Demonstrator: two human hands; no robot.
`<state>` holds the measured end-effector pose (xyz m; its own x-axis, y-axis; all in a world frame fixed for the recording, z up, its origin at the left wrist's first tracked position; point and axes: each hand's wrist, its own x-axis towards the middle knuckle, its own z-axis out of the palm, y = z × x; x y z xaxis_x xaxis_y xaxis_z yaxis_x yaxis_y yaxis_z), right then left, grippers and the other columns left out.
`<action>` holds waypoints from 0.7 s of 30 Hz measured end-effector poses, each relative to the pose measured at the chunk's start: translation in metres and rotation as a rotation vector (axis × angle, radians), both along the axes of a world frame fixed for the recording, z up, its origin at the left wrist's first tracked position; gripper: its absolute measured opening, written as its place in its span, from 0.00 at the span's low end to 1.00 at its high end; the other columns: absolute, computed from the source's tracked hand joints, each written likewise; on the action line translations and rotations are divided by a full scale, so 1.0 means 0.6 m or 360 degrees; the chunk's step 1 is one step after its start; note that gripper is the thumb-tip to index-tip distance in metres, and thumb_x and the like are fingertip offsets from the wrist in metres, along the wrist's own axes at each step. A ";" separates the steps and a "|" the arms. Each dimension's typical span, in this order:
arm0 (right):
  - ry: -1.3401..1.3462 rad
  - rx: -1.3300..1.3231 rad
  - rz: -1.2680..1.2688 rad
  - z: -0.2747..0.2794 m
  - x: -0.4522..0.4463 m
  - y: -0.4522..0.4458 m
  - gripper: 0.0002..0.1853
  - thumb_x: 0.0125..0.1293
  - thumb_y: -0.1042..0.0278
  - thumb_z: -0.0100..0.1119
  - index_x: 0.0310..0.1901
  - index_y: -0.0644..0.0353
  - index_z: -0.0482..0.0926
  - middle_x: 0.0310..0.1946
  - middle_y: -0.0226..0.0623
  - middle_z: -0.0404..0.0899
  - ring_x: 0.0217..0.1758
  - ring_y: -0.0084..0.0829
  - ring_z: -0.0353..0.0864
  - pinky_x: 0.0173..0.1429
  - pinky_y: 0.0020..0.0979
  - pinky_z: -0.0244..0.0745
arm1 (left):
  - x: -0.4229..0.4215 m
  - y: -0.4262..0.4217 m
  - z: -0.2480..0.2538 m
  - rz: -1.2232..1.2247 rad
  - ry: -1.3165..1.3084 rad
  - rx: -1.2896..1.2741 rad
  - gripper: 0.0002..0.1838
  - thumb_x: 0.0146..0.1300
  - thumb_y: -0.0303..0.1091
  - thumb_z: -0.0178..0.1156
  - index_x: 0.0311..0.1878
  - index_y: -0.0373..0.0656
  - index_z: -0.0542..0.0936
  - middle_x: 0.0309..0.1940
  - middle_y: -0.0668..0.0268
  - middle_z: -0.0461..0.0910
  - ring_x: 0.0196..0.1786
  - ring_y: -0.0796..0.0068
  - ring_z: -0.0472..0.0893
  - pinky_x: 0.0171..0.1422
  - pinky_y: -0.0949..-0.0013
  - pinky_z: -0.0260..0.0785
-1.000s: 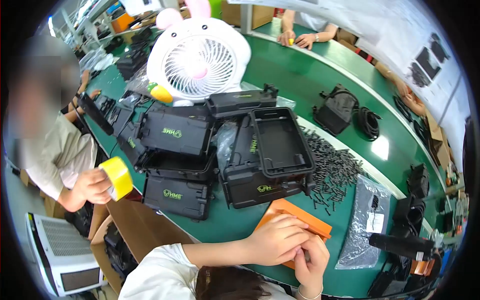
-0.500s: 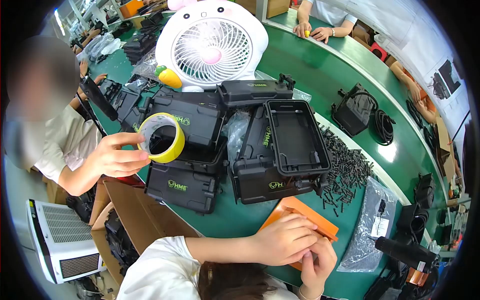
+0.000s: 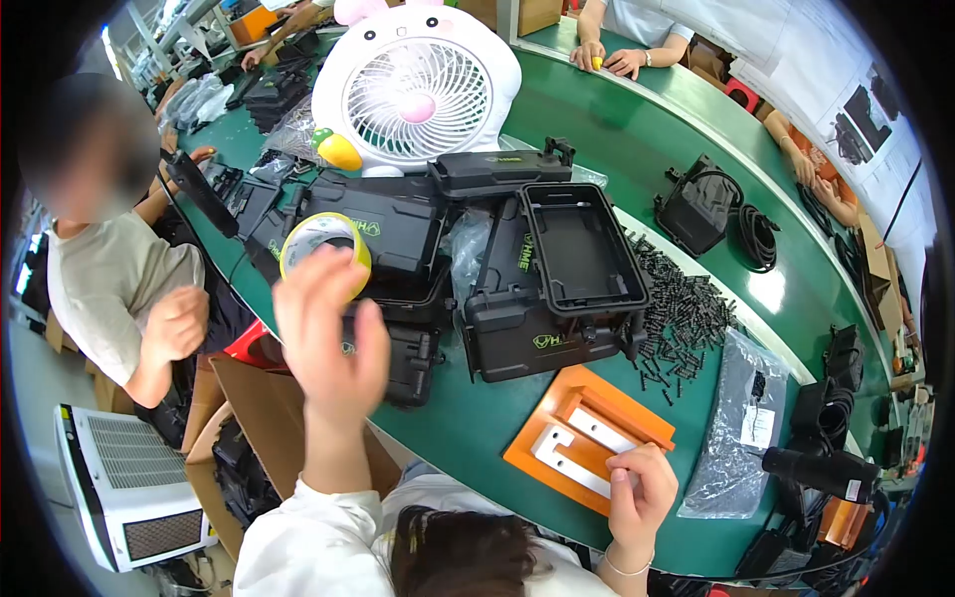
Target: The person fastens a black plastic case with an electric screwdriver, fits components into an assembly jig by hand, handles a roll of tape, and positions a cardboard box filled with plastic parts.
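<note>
My left hand (image 3: 333, 333) is raised over the black cases, slightly blurred, its thumb apart from the fingers. Its fingertips overlap the lower part of a yellow tape roll (image 3: 359, 261); whether they touch it is unclear. The roll is over a black case with a green logo (image 3: 398, 234). My right hand (image 3: 642, 488), fingers curled in, is at the right edge of an orange fixture (image 3: 537, 463), with nothing visible in it. White strips (image 3: 552, 446) with small holes lie in the fixture.
A rabbit-shaped fan (image 3: 487, 75) stands behind the black cases. Right of them are a pile of black screws (image 3: 686, 308) and a plastic bag (image 3: 721, 478). A co-worker (image 3: 114, 289) sits at left beside an open carton (image 3: 254, 398). Other people's hands are across the table.
My left hand has left my right hand and moved up and left to the tape roll, uncovering the fixture. The co-worker's hand has let go of the roll and drawn back left.
</note>
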<state>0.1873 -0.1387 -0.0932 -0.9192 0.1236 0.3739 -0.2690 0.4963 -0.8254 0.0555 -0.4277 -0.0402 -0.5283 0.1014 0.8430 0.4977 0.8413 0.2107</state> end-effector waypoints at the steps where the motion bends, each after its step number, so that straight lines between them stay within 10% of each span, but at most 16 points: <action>1: 0.0019 0.0010 0.0010 0.000 -0.001 -0.001 0.05 0.50 0.84 0.56 0.30 0.65 0.76 0.24 0.40 0.76 0.27 0.35 0.75 0.33 0.30 0.68 | -0.003 -0.020 0.002 0.0196 -0.0122 -0.0081 0.18 0.48 0.22 0.60 0.46 0.37 0.77 0.48 0.56 0.76 0.55 0.51 0.73 0.60 0.54 0.64; 7: -0.0009 0.0013 0.0002 -0.001 0.001 -0.001 0.05 0.50 0.84 0.56 0.30 0.66 0.76 0.24 0.40 0.76 0.27 0.35 0.75 0.33 0.30 0.68 | -0.019 -0.086 -0.029 0.0417 -0.0523 -0.0475 0.15 0.53 0.29 0.65 0.45 0.40 0.78 0.47 0.58 0.77 0.62 0.56 0.70 0.70 0.48 0.52; 13: -0.0016 -0.0002 -0.0028 -0.002 0.003 -0.003 0.05 0.51 0.84 0.55 0.30 0.66 0.76 0.25 0.40 0.77 0.27 0.34 0.74 0.34 0.30 0.68 | 0.013 -0.068 -0.011 0.0007 -0.0381 0.0582 0.10 0.57 0.29 0.63 0.41 0.38 0.79 0.43 0.60 0.81 0.51 0.61 0.78 0.71 0.48 0.53; 21: -0.0084 0.0124 -0.0022 0.013 -0.002 -0.013 0.05 0.52 0.84 0.56 0.31 0.66 0.76 0.28 0.41 0.77 0.28 0.33 0.75 0.34 0.29 0.69 | 0.081 0.028 0.021 -0.0993 -0.0922 0.1514 0.12 0.57 0.29 0.65 0.40 0.30 0.78 0.32 0.64 0.80 0.32 0.81 0.76 0.37 0.78 0.67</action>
<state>0.1861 -0.1465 -0.0854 -0.9363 0.1085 0.3340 -0.2190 0.5630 -0.7969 0.1039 -0.4108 -0.0273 -0.9224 -0.0504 0.3829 0.3861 -0.1026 0.9167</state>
